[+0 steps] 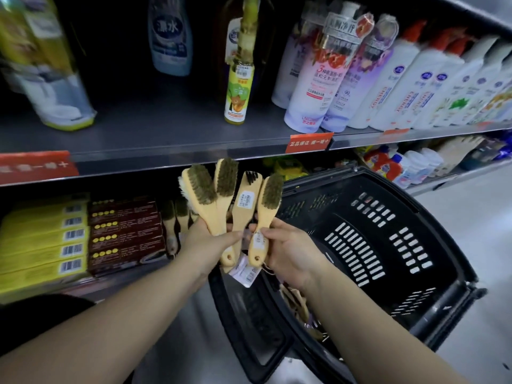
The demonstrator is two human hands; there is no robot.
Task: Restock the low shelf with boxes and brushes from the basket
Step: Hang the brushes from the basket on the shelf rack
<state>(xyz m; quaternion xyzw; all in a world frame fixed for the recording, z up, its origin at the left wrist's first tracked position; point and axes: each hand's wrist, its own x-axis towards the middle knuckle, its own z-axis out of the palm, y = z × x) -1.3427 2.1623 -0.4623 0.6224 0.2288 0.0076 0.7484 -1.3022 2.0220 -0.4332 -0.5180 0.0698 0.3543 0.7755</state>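
My left hand [206, 239] grips a fan of wooden-handled brushes [221, 189] with dark bristles, held upright above the near rim of the black basket [388, 231]. My right hand [282, 245] pinches the handle of one more wooden brush [266, 209], right beside the bunch. Paper tags [245, 270] dangle below the handles. On the low shelf [119, 281] stand stacked yellow boxes [41, 245], dark red boxes [124, 231] and a few brushes [174, 217]. More wooden handles [296, 300] lie deep in the basket, partly hidden by my right forearm.
The upper shelf [166, 139] carries a yellow-green bottle [238, 90], a blue-white bottle [170, 34], pink pouches [318, 87] and a row of white bottles [415, 84]. Red price strips [310, 142] line its edge. Grey floor [484, 245] lies to the right.
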